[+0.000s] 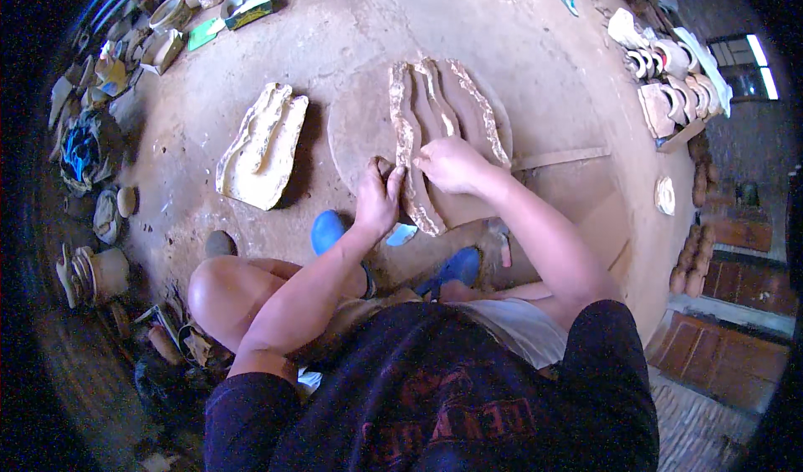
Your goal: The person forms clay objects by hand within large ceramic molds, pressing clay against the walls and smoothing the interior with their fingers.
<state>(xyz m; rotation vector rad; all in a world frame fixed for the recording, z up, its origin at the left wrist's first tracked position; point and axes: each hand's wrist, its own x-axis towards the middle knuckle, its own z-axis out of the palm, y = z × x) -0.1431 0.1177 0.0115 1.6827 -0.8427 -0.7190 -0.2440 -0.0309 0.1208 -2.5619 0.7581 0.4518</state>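
A long plaster mold (403, 125) with wavy, crusted edges lies in front of me on a round board (355, 129). Brown clay (425, 114) lines its channels. Its near end points toward my feet. My left hand (379, 197) is at the mold's left edge, fingers curled and thumb pressed against the rim. Over the near part of the channels, my right hand (452, 165) has its fingers closed together and down at the clay; what they pinch is hidden. A second, cream-colored mold piece (263, 147) with a hollow lies apart to the left.
A hammer-like tool (504, 244) lies near my right foot in a blue shoe (460, 267). A flat wooden strip (562, 158) is right of the board. Curved pale pieces (677, 95) are stacked far right. Boxes (248, 5), a bucket (109, 273) and bags (88, 150) line the left.
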